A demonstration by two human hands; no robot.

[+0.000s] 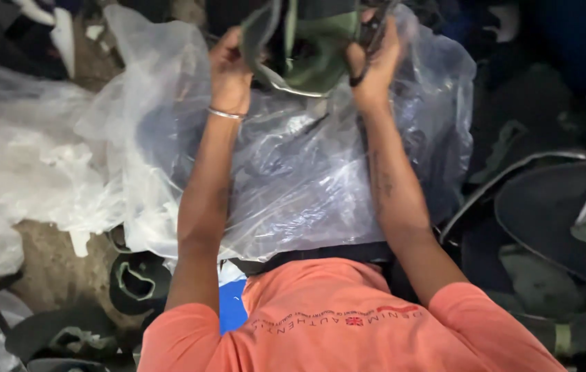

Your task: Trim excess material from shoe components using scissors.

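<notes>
Item in hand: 1 dark green cap [310, 52], raised at the top of our view above a large clear plastic bag [293, 172] spread across our lap. Our left hand [229, 69], with a thin metal bangle [225, 114] on its wrist, grips the cap's left edge; our right hand [375, 62] clasps its right edge. More dark caps [555, 207] lie piled to the right, crumpled plastic sheeting [17, 151] to the left.
</notes>
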